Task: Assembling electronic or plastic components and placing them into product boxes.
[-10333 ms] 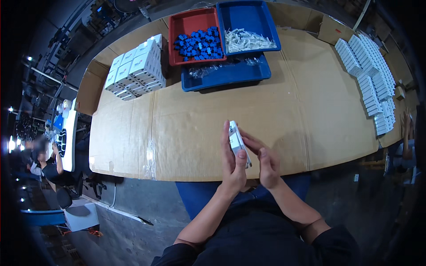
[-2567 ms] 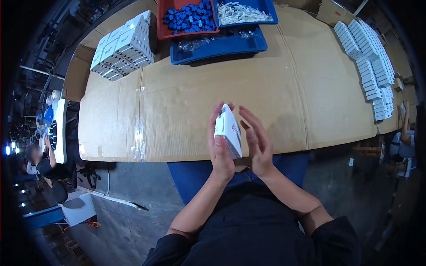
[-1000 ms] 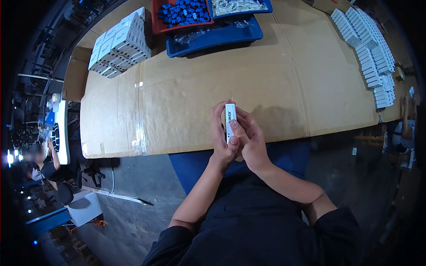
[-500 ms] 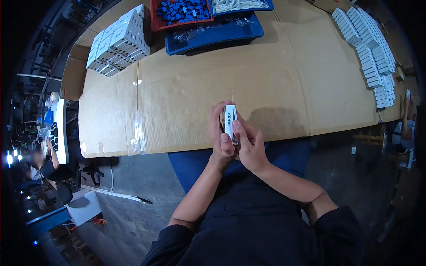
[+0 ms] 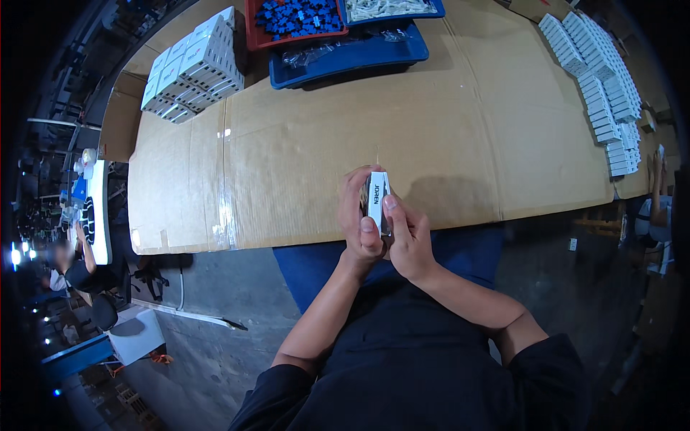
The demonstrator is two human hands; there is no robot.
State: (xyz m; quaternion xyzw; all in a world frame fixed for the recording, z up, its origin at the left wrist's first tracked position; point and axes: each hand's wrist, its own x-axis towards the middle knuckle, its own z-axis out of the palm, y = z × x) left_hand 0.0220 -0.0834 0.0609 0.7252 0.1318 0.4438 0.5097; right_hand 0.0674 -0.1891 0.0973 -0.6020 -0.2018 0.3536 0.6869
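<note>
A small white box-shaped piece point(image 5: 376, 197) with dark lettering on its narrow face is held upright between my two hands, just over the table's near edge. My left hand point(image 5: 357, 219) wraps round its left side, the thumb pressed to the lower front. On the other side, my right hand point(image 5: 408, 233) grips it with the thumb on the right edge. Both hands are closed on the piece. Its far side and underside are hidden by the fingers.
Stacked white boxes point(image 5: 190, 68) stand at the far left of the cardboard-covered table point(image 5: 323, 129). Rows of white pieces point(image 5: 600, 79) line the far right. At the back are a red bin point(image 5: 259, 37) of blue parts and blue trays point(image 5: 352, 65). Other people sit farther off.
The white piece and both hands have shifted very slightly right, and the piece's tilt has changed a little. Both hands keep their hold.
</note>
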